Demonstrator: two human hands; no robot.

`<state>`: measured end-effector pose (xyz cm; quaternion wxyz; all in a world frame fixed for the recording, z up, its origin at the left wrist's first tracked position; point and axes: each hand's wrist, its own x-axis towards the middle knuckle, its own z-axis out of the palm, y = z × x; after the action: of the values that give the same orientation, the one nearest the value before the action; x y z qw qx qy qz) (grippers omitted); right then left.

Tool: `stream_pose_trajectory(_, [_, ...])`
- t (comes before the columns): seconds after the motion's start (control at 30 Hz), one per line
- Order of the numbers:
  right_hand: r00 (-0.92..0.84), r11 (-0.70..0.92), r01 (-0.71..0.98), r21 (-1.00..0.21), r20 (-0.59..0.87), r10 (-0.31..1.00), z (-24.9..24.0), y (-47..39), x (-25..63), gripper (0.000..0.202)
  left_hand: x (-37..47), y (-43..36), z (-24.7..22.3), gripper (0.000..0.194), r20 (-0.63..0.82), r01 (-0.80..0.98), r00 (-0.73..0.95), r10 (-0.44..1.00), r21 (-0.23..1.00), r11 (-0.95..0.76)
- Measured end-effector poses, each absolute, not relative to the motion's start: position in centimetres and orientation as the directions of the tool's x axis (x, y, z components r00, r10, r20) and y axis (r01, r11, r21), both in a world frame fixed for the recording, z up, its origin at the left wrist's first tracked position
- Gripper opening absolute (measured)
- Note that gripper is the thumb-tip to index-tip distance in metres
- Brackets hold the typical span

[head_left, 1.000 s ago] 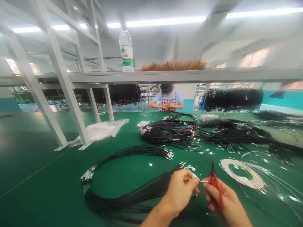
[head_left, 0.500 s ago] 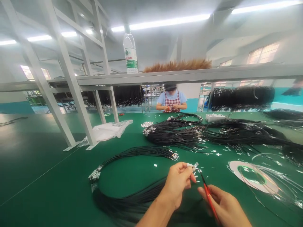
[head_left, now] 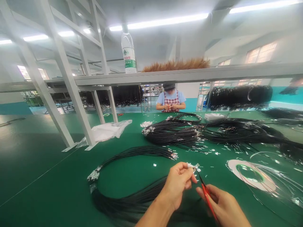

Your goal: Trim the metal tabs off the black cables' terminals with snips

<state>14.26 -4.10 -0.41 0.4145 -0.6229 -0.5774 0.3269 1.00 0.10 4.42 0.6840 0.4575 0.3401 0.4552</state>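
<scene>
My left hand (head_left: pixel 181 178) is closed, pinching a small white piece (head_left: pixel 190 165) between thumb and fingers. A shiny silvery bit sticks out from its end; what it is exactly is too small to tell. In my right hand (head_left: pixel 221 200) I grip red tweezers (head_left: pixel 207 196) with slim dark tips. Those tips reach up to the silvery end, close to or touching it. Behind and left of my hands a curved bundle of black cables (head_left: pixel 132 198) lies on the green table (head_left: pixel 47 183), partly hidden by my left forearm.
More black cables (head_left: pixel 175 134) lie farther back among scattered white bits. A pale reel (head_left: pixel 233 167) with loose strands is at right. Metal shelf legs (head_left: pixel 86 129) stand beside a plastic bag (head_left: pixel 106 130) at left. Across the table sits a person (head_left: pixel 171 99).
The view has shifted very slightly. The tweezers and my right hand have moved a touch to the left; my left hand keeps its pinch on the white piece.
</scene>
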Motion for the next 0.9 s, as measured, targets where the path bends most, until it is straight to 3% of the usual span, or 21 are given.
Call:
stream_pose_trajectory(0.33, [0.120, 0.007, 0.499, -0.867, 0.077, 0.990, -1.4, -3.9, 14.6, 0.044, 1.1, 0.0, 4.3, 0.027, -0.049, -0.322, 0.342, 0.939, 0.932, 0.166])
stream_pose_trajectory(0.6, [0.156, 0.075, 0.687, -0.722, 0.248, 0.956, -2.2, -3.6, 15.3, 0.044, 1.0, 0.1, 4.2, 0.029, -0.071, -0.318, 0.352, 0.933, 0.929, 0.191])
stream_pose_trajectory(0.8, [0.112, 0.082, 0.657, -0.750, 0.205, 0.972, -1.9, -3.3, 15.8, 0.042, 0.6, 0.5, 4.1, 0.034, -0.108, -0.377, 0.440, 0.891, 0.879, 0.292])
stream_pose_trajectory(0.9, [0.151, 0.017, 0.505, -0.863, 0.107, 0.983, -0.6, -3.5, 15.7, 0.044, 0.4, 0.6, 4.2, 0.035, -0.106, -0.388, 0.455, 0.884, 0.870, 0.304])
